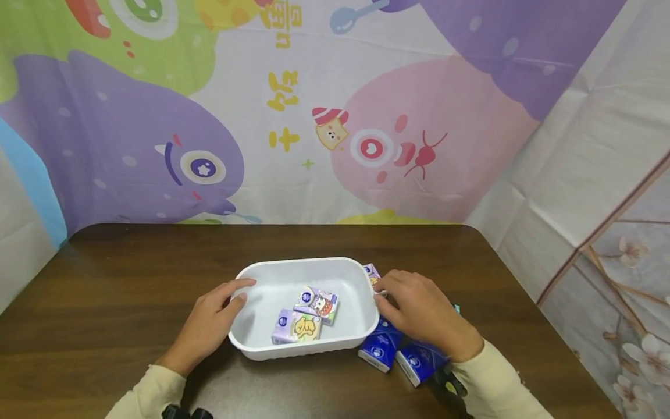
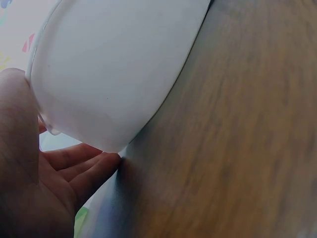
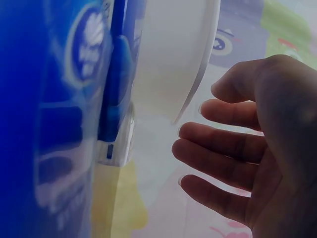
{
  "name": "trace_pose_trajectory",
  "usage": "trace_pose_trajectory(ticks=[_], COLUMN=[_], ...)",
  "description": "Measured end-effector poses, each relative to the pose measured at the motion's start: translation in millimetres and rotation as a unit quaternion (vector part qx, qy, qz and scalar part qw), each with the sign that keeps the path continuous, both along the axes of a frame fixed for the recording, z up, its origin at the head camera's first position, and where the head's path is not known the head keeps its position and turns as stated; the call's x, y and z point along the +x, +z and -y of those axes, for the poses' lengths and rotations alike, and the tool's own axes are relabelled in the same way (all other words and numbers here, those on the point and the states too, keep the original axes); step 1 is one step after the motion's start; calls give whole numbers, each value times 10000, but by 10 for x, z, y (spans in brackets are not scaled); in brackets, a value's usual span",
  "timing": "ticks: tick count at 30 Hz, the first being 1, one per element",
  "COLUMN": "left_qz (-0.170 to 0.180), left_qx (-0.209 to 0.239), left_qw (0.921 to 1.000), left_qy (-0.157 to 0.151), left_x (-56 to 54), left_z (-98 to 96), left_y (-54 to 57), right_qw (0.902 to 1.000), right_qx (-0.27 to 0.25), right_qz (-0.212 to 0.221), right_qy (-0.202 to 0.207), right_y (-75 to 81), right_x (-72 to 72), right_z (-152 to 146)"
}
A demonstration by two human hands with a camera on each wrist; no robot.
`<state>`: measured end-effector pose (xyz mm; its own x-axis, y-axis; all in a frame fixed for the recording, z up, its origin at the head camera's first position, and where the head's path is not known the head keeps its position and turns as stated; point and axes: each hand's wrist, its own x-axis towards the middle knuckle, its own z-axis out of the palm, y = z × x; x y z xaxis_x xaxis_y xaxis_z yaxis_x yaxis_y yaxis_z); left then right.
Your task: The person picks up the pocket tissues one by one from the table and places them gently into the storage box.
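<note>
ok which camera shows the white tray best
The head view: it shows the white tray whole, inside and rim. The left wrist view shows only part of its outer side; the right wrist view, a cut-off section.

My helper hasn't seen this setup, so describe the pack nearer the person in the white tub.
On the brown table stands a white tub with rounded corners. Inside it, go to the nearer, left-hand lilac pack. Its yellow cartoon animal sets it apart from the farther pack, whose picture has a white character with red.
</note>
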<state>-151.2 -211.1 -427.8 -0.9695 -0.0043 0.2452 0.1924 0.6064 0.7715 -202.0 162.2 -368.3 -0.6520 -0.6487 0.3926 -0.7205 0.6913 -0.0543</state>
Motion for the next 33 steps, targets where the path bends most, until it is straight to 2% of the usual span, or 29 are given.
trace_pose_trajectory(ticks=[6,14,22,33], left_qz=[62,47,125,-38], left_qx=[5,-11,-34,-54], left_qw=[10000,10000,9999,10000], left_qy=[-4,7,-17,10], left_x=[2,-5,-18,12], left_z=[4,1,0,17], left_y=[6,15,43,3], right_qw=[9996,9990,9943,9874], right_qx=[55,66,289,488], right_qz=[218,279,768,1281], right_qy=[-192,-332,-678,-787], right_y=[-21,-73,-110,-148], right_x=[-41,-101,-147,-190], right_z=[-32,-84,-125,-129])
